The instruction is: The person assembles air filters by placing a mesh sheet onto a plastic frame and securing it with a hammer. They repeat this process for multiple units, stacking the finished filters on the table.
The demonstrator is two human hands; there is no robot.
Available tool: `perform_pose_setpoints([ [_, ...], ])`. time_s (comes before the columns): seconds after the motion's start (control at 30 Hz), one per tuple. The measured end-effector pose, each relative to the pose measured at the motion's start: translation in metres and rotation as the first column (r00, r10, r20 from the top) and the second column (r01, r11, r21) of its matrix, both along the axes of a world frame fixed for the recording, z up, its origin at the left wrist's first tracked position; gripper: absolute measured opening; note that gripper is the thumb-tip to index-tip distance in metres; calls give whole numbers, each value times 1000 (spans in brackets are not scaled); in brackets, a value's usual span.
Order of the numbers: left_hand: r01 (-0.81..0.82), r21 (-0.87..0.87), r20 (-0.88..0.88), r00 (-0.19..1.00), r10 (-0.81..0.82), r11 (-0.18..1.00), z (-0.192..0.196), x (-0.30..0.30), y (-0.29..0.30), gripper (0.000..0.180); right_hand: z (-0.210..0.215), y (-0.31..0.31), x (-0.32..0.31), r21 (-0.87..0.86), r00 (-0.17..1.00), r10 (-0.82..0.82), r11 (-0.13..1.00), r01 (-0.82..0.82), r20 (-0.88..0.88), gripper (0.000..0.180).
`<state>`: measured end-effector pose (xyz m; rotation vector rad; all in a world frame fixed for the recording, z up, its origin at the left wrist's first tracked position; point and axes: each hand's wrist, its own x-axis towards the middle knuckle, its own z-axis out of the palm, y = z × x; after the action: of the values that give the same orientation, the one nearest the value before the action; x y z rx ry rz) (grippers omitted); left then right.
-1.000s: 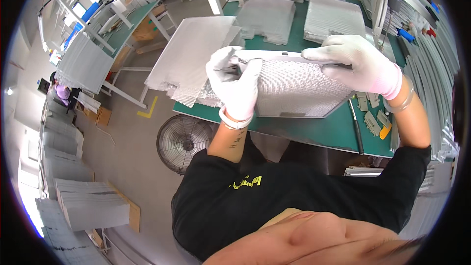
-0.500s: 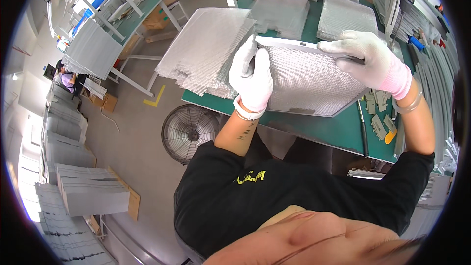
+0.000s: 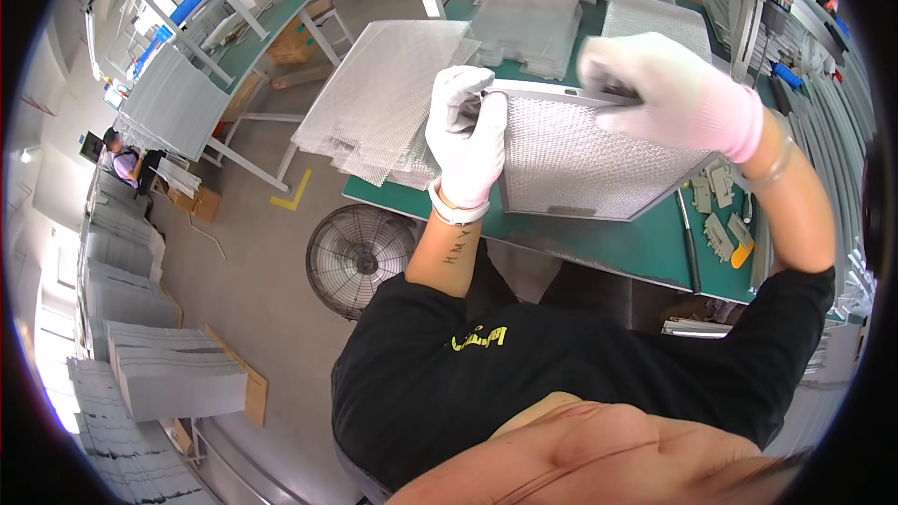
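Observation:
A framed metal mesh filter panel (image 3: 585,154) stands tilted over the green workbench, a pale frame strip (image 3: 538,89) along its top edge. My left hand (image 3: 465,131), in a white glove, grips the panel's upper left corner, thumb against the side edge and fingers curled. My right hand (image 3: 669,98), gloved too, is over the top strip toward the right, with bent fingers smeared by motion; whether they grip the frame is unclear. Loose mesh sheets (image 3: 383,84) lie stacked to the left of the panel.
More mesh stacks (image 3: 528,28) lie at the bench's back. Right of the panel are grey plastic pieces (image 3: 718,238), a black-handled tool (image 3: 690,248) and a yellow-orange piece (image 3: 742,254). Long strips (image 3: 832,168) pile at far right. A floor fan (image 3: 365,262) stands left of the bench.
My right hand has slid left along the panel's top edge, and its fingers have bent. The left hand and the panel have shifted slightly left.

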<state>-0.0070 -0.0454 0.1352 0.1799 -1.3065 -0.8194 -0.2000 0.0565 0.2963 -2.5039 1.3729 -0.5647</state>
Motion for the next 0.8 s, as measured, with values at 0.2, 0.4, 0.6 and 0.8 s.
perform_pose_setpoints([
  [0.2, 80, 29, -2, 997, -80, 996, 6, 0, 4, 25, -18, -21, 13, -208, 979, 203, 959, -194, 22, 30],
  [0.4, 56, -132, 45, 998, -51, 990, -10, -8, -5, 35, -18, -18, 15, -235, 978, 151, 955, -182, -142, 34],
  [0.6, 6, -85, 232, 973, 14, 996, -31, 5, -10, 46, -16, 21, -12, -705, 983, -52, 704, -89, -177, 31],
  [0.8, -143, -309, 291, 927, 237, 940, 15, 10, -8, 44, -172, 129, -99, -316, 672, -731, 615, 722, 115, 40],
])
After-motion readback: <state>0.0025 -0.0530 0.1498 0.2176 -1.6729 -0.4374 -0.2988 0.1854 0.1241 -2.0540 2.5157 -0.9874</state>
